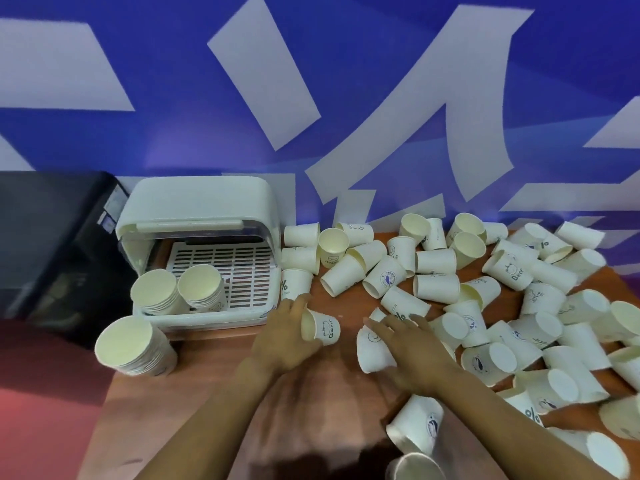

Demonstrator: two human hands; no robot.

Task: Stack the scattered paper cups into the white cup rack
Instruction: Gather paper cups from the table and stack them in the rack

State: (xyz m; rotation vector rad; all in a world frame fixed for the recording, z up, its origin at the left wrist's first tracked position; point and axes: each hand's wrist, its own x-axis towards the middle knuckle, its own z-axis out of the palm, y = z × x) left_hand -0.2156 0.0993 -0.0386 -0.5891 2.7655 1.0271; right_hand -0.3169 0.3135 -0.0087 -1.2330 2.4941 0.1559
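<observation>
— What's behind the reddish-brown wooden table point(214, 393)?

— A blue wall banner with large white strokes point(346, 98), running the full width.

— And at the left?

— A dark, boxy black appliance point(52, 244), standing against the banner. Below it, a pinkish-red floor area point(41, 393) borders the table's left edge.

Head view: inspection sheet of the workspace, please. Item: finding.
Surface: brown wooden table, bare patch near the person.
Job's things: white cup rack with lid up, two cup stacks inside; third stack on the table in front of it.
Clutter: loose paper cups strewn to the right, most on their sides.
Hands: left hand grips a bear-print cup; right hand rests flat on a tipped cup.
Cables: nothing seen.
Surroundings: blue-and-white wall; dark box at left.
</observation>
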